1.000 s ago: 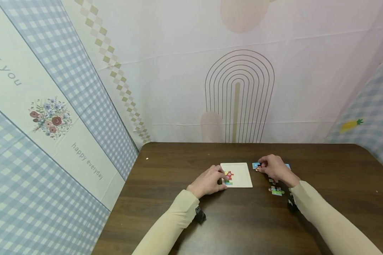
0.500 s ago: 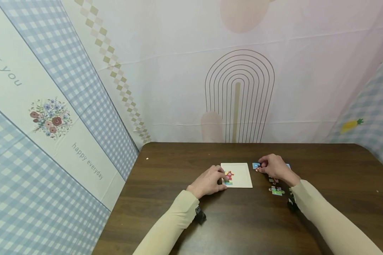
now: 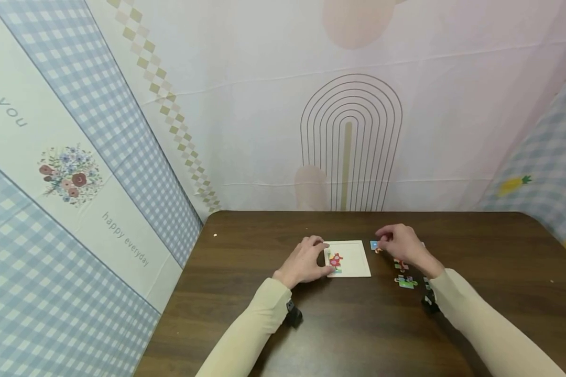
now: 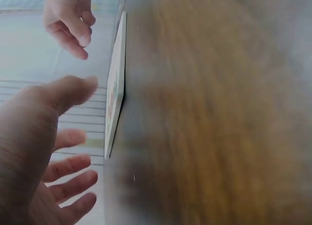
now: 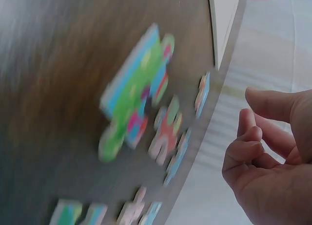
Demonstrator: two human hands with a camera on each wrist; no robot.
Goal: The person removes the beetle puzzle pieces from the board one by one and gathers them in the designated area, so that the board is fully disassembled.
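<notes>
A white square puzzle tray (image 3: 358, 264) lies flat on the table, with a red-figured jigsaw piece (image 3: 336, 259) near its left side. My left hand (image 3: 303, 263) is spread at the tray's left edge, thumb near the front corner and fingertips near the back one; it holds nothing. To the right of the tray, my right hand (image 3: 403, 245) hovers above loose jigsaw pieces, nearest a blue one (image 3: 373, 244). In the right wrist view its thumb and bent fingers (image 5: 243, 149) have nothing between them. Closer to me lie a red piece (image 3: 401, 265) and a green-and-blue piece (image 3: 407, 282).
More jigsaw pieces (image 5: 178, 157) lie under and beside the right forearm, some partly hidden by it in the head view. The brown wooden table (image 3: 354, 324) ends at a printed cloth backdrop (image 3: 254, 131). A dark camera (image 3: 293, 314) is strapped at the left wrist.
My left fingers have spread away from the red-figured piece to the tray's edge. My right hand has risen slightly off the blue piece. The head view has shifted a little.
</notes>
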